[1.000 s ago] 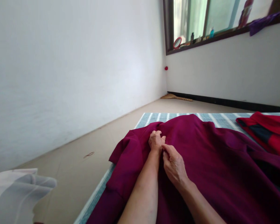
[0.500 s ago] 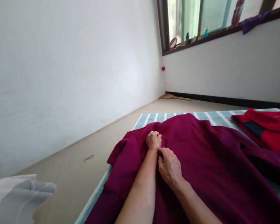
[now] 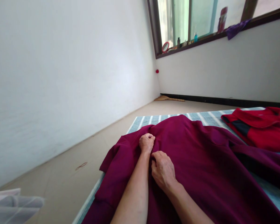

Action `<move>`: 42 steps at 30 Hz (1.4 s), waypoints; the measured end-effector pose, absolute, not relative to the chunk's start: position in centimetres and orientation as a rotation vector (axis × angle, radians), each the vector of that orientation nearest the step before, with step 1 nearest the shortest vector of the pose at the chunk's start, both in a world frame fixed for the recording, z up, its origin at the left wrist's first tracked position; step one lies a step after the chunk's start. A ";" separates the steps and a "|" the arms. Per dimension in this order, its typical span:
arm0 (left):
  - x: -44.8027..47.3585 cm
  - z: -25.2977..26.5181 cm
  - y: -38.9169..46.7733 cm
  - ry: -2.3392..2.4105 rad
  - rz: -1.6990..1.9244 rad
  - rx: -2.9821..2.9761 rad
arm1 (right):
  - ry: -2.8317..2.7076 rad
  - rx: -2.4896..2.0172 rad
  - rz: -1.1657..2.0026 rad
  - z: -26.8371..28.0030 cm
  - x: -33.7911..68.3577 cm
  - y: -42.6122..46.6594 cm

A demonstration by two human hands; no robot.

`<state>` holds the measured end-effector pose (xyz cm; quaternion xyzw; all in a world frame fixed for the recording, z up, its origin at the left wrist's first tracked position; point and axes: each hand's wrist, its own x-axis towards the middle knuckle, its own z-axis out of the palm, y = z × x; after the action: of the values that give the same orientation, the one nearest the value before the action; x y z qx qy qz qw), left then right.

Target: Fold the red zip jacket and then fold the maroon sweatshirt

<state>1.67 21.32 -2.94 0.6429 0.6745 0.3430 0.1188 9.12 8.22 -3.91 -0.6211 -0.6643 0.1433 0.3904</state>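
A maroon long-sleeved top (image 3: 196, 161) lies spread out, one sleeve reaching down the left side and the other out to the right. On its left part, my left hand (image 3: 147, 142) is closed, thumb and fingertips pinched together on the cloth. Just nearer to me and to the right, my right hand (image 3: 163, 169) has its fingers curled down and closed on the fabric. The hands are close together but apart. What exactly the right fingertips grip is partly hidden.
Under the top is a blue-and-white striped cover (image 3: 140, 122). A folded red garment (image 3: 266, 130) rests at the right. A white wall (image 3: 72, 77) rises at the left. On the floor are a thin loop (image 3: 81, 166) and a broom (image 3: 169, 98); pale cloth (image 3: 16, 207) shows at lower left.
The whole view has shifted, so things appear farther left. My right hand has drawn slightly back from my left wrist; my left hand stays pinched on the top.
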 end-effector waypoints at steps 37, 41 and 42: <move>-0.4 1.7 20.3 1.306 1.765 0.875 | -1.702 -1.550 0.336 -4.0 9.1 8.2; -2.7 5.0 20.0 1.158 1.912 0.599 | -1.708 -1.539 0.345 -4.2 9.2 8.2; -3.4 5.9 19.8 1.118 1.944 0.536 | -1.709 -1.538 0.344 -4.2 9.2 8.2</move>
<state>-3.43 19.77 5.85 0.2126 0.4430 0.7706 0.4059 9.17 8.20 -4.20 -0.6070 -0.6748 0.1360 0.3971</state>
